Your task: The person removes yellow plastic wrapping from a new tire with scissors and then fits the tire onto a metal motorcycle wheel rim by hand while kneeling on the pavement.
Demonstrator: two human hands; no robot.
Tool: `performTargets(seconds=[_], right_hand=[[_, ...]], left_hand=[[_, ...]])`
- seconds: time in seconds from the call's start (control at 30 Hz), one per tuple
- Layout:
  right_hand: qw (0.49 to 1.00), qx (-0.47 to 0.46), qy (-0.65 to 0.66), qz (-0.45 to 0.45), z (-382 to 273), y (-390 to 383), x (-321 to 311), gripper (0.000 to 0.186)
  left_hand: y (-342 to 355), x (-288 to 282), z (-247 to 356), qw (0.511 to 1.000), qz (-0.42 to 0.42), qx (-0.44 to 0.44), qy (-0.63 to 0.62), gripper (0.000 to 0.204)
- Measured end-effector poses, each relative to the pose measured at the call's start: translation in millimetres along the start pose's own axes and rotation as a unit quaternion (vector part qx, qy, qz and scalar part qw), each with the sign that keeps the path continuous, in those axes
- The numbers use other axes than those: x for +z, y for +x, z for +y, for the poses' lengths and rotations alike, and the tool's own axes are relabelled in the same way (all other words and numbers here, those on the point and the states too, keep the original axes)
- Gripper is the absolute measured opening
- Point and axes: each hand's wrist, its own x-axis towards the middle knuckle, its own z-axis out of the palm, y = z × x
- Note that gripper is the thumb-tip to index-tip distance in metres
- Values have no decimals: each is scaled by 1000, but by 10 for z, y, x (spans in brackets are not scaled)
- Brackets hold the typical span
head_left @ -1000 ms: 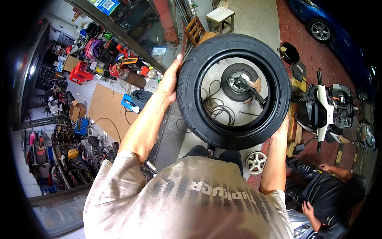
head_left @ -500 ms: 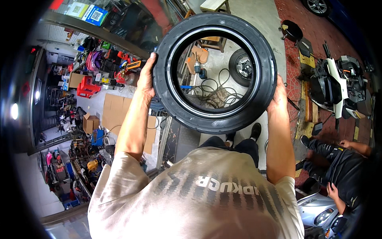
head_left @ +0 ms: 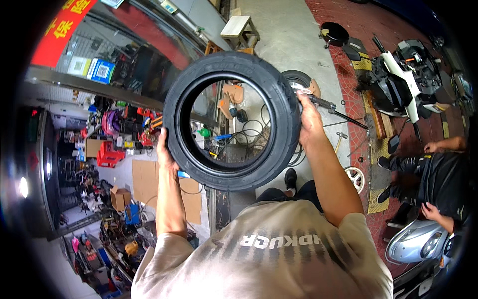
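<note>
A black scooter tyre [head_left: 286, 122] is held up in front of me, no wheel inside it. My left hand [head_left: 167, 153] grips its left side, thumb up along the sidewall. On the right side my right hand [head_left: 309, 122] holds it at the tread, with part of its fingers hidden behind the rubber. The tyre is slightly turned, so tread shows on its right. Through its opening I see a cordless drill [head_left: 232, 110] and black cables [head_left: 251, 133] on the floor. A wheel [head_left: 297, 77] lies behind the tyre, partly covered by it.
A stool [head_left: 237, 27] stands ahead. On the right are a partly stripped scooter [head_left: 412, 94], a hammer [head_left: 340, 142], a pale wheel rim [head_left: 355, 179] and a person [head_left: 438, 187] beside a silver scooter [head_left: 416, 243]. Flattened cardboard [head_left: 144, 180] and a red plastic stool [head_left: 109, 152] are left.
The tyre, with both hands on it, has moved left and lower in the view and turned so that more right-hand tread shows. The surroundings have shifted as my head turned.
</note>
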Motion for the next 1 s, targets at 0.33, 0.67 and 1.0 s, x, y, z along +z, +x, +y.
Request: performTargets(seconds=[0.33, 0.67, 1.0], right_hand=[[999, -10, 22, -26, -60, -125, 53, 51], [998, -58, 25, 0, -196, 44, -210, 50], [619, -465, -307, 553, -735, 218, -2592, 34]], left_hand=[[-156, 61, -29, 999, 19, 22, 29, 71], [-250, 120, 24, 989, -62, -11, 132, 69], [-26, 1377, -1231, 990, -66, -4, 123, 81]])
